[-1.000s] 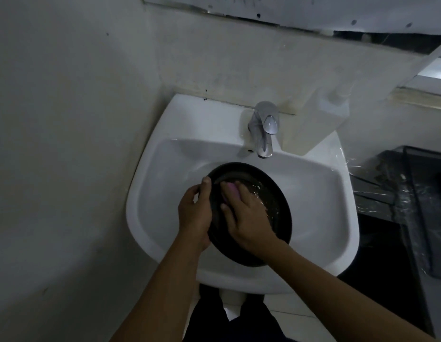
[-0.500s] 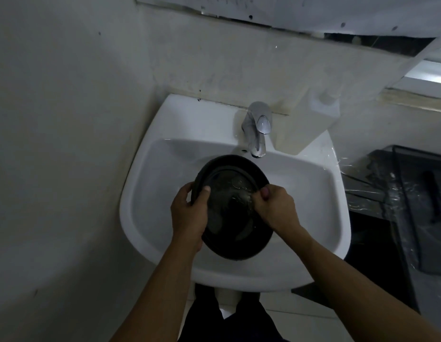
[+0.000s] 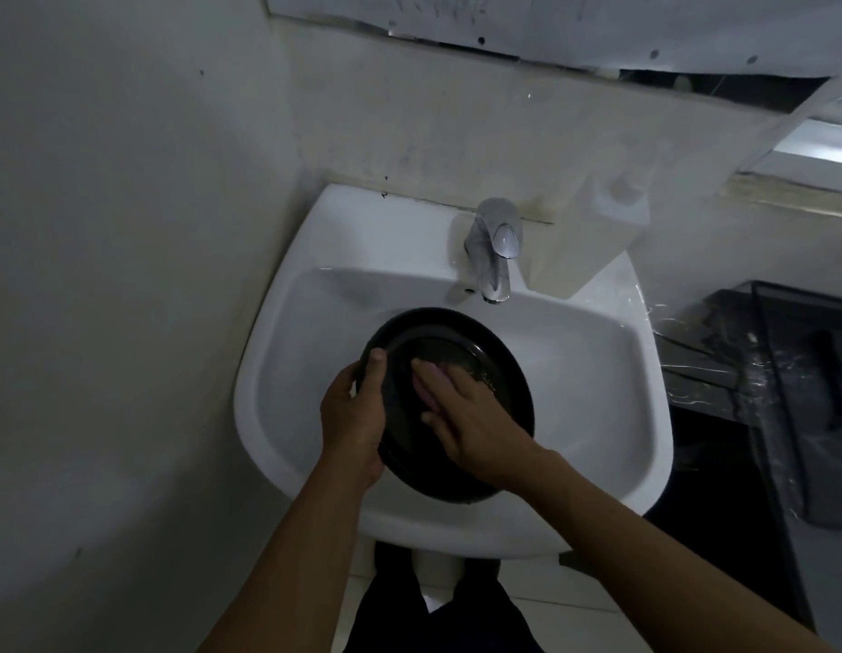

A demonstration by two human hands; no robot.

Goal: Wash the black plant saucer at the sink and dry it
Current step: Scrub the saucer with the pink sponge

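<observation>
The round black plastic plant saucer [image 3: 461, 337] is sitting inside the white ceramic sink [image 3: 598, 393], near side of the chrome tap [image 3: 494, 247]. The left grip [image 3: 353, 417] is clamping its left rim, thumb inside. The right grip [image 3: 475, 417], fingers flat, is pressing a pink sponge [image 3: 428, 388] onto the saucer's inner face.

A: Where's the cam sitting?
B: Riding on the person's head, wide-angle, pointing fwd & steeply down at the sink [image 3: 598, 369].
A: Close?
B: Yep, hovering right over it; both forearms [image 3: 287, 558] are showing from btm edge.
</observation>
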